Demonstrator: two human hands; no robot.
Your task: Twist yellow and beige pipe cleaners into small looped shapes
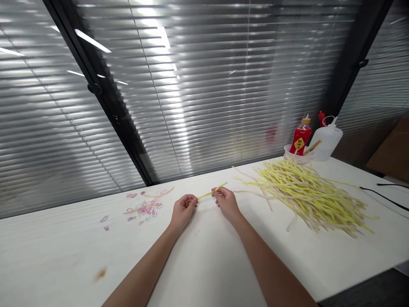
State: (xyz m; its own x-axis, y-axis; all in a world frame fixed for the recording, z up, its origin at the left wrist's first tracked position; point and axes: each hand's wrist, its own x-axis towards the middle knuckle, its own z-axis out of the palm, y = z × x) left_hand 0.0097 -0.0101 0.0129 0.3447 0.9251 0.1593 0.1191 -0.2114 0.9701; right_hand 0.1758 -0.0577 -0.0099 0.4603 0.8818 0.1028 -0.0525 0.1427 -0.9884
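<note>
Over the white table, my left hand (184, 209) pinches one end of a thin, flexible yellow strip (206, 195). My right hand (226, 201) grips the same strip further along, with its free end sticking out past the fingers to the upper right. The short stretch between both hands looks nearly straight. To the right lies a large loose pile of similar yellow and beige strips (306, 194). Small coloured rubber bands (147, 209) are scattered left of my left hand, with a few beige strips (161, 194) among them.
At the back right stand a red-labelled bottle (300, 138) in a clear bowl (294, 158) and a white squeeze bottle (326, 138). Black cables (386, 197) cross the right side. Window blinds (204, 85) rise behind the table (198, 273). A brown stain (101, 273) marks the tabletop.
</note>
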